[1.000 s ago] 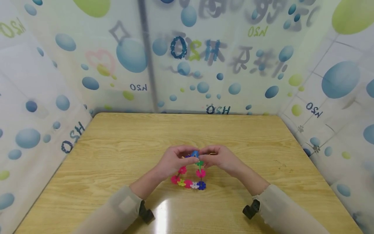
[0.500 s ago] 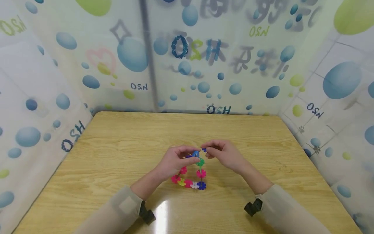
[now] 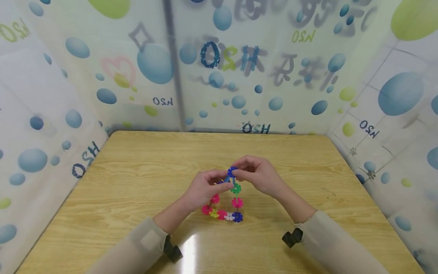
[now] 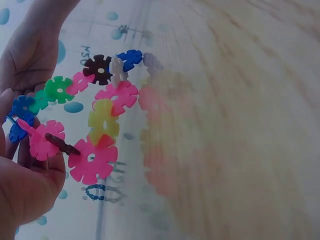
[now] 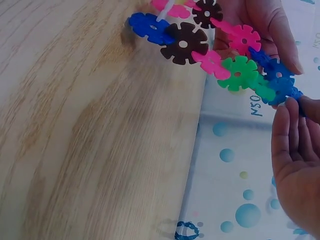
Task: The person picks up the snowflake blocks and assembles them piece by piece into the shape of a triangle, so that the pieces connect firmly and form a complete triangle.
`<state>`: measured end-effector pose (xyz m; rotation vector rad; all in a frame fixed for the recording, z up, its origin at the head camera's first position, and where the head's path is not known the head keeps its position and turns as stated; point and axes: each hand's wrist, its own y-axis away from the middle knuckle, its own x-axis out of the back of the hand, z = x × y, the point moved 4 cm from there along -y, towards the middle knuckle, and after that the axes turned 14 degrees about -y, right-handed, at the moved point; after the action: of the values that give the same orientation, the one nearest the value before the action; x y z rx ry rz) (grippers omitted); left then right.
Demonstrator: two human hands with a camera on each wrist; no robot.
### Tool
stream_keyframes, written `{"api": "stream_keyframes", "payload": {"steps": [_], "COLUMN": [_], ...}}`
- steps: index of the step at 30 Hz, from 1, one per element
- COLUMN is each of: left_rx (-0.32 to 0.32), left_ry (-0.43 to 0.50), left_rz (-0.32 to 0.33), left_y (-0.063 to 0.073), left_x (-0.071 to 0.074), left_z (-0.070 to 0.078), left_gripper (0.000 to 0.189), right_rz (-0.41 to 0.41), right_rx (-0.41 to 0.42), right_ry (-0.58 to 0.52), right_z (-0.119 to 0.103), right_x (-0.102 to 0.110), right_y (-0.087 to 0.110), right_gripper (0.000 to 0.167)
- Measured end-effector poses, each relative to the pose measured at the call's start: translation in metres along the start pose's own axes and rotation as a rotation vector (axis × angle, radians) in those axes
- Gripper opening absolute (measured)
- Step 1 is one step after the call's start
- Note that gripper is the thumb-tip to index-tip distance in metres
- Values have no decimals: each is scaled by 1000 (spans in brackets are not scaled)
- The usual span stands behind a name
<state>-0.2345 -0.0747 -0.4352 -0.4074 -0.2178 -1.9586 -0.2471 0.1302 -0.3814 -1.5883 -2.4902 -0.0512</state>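
A closed loop of interlocking plastic snowflake discs stands over the table; its lower side has a pink disc (image 4: 92, 159), a yellow disc (image 4: 104, 121) and a dark blue disc (image 3: 237, 217). My left hand (image 3: 203, 189) grips the loop near its top, by the blue discs. Just above, my right hand (image 3: 259, 176) pinches a separate-looking dark blue disc (image 3: 232, 172) between thumb and fingers, its edge right at the lighter blue top piece. Down the right side run a green disc (image 5: 239, 73), a pink disc (image 3: 237, 202) and a brown disc (image 5: 184, 44).
The wooden table (image 3: 154, 160) extends around the hands. Behind and beside it hang light curtains (image 3: 219, 106) printed with bubbles and letters. Each wrist carries a black camera, the left camera (image 3: 172, 251) and the right camera (image 3: 293, 238).
My right hand drew away rightward from the loop's top, turned the dark blue disc face-on, then came back up and left to the top. My left hand stayed almost in place.
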Motion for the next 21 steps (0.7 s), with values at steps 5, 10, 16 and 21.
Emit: {"api": "stream_keyframes", "payload": {"steps": [5, 10, 16, 21], "left_rx": [4, 5, -18, -39], "left_ry": [7, 27, 26, 15], "left_rz": [6, 0, 8, 26], "left_y": [0, 0, 1, 1], "left_x": [1, 0, 0, 0], "left_z": [-1, 0, -1, 0], "left_gripper": [32, 31, 30, 29], "right_rz": [1, -4, 22, 34], "right_rx": [-9, -14, -41, -60], "right_ry": [-3, 18, 43, 61], "right_z": [1, 1, 2, 2], "right_x": [0, -2, -3, -3], "right_y": [-2, -3, -4, -6], "right_gripper": [18, 15, 16, 17]}}
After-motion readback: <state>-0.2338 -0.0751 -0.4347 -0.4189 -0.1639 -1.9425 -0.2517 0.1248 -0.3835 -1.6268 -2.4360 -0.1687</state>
